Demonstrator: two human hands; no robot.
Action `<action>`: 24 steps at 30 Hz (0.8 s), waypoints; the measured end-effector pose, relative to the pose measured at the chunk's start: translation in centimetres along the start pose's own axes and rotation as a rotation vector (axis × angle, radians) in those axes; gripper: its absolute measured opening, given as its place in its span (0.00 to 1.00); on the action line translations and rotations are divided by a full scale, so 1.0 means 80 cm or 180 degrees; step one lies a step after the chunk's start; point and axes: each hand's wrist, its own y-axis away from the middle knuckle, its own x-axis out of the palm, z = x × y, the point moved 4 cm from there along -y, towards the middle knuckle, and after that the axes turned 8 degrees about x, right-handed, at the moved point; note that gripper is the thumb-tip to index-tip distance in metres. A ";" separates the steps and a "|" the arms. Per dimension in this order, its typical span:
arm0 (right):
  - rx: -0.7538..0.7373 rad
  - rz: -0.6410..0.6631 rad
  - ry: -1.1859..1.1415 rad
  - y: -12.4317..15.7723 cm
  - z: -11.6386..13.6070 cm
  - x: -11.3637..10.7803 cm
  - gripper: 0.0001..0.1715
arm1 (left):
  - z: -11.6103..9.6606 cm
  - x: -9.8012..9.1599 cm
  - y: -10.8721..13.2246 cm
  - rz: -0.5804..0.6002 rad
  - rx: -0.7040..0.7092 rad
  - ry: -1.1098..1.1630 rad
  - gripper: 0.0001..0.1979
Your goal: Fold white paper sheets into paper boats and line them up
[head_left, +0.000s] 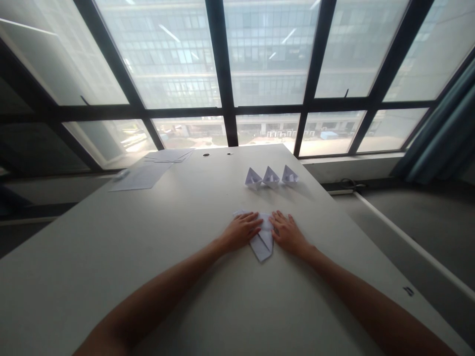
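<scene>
A partly folded sheet of white paper [262, 247] lies on the white table, its narrow end pointing toward me. My left hand [242, 230] rests flat across its left part, fingers stretched out and pressing on it. On the right edge of the paper lies my right hand [287, 231], fingers spread and flat. Some of the folds are hidden under both hands. Beyond the hands stand three folded paper boats, the left boat [253, 179], the middle boat [271, 178] and the right boat [289, 175], in a row.
Loose white sheets [137, 177] lie at the far left of the table [148, 277]. Two small holes, one a cable hole [206, 155], are near the far edge. A dark mark [408, 291] is near the right edge. Large windows and a blue curtain [430, 133] stand beyond.
</scene>
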 end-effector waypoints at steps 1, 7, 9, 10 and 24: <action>0.0049 -0.0056 -0.0021 -0.002 -0.003 -0.001 0.30 | -0.003 -0.003 0.000 0.0009 -0.0019 -0.0053 0.19; -0.0095 -0.0593 -0.0241 -0.001 -0.006 -0.019 0.20 | -0.016 -0.012 0.001 0.0096 -0.0139 -0.0239 0.21; -0.0198 -0.0660 -0.0258 0.004 0.001 -0.024 0.15 | -0.019 -0.013 0.002 0.0090 -0.0137 -0.0243 0.21; -0.0243 -0.0643 -0.0229 0.007 0.005 -0.025 0.14 | -0.020 -0.014 0.002 0.0084 -0.0133 -0.0236 0.21; -0.0488 -0.0616 -0.0251 0.002 -0.004 -0.012 0.19 | -0.029 -0.002 0.001 0.0256 0.0641 0.0465 0.27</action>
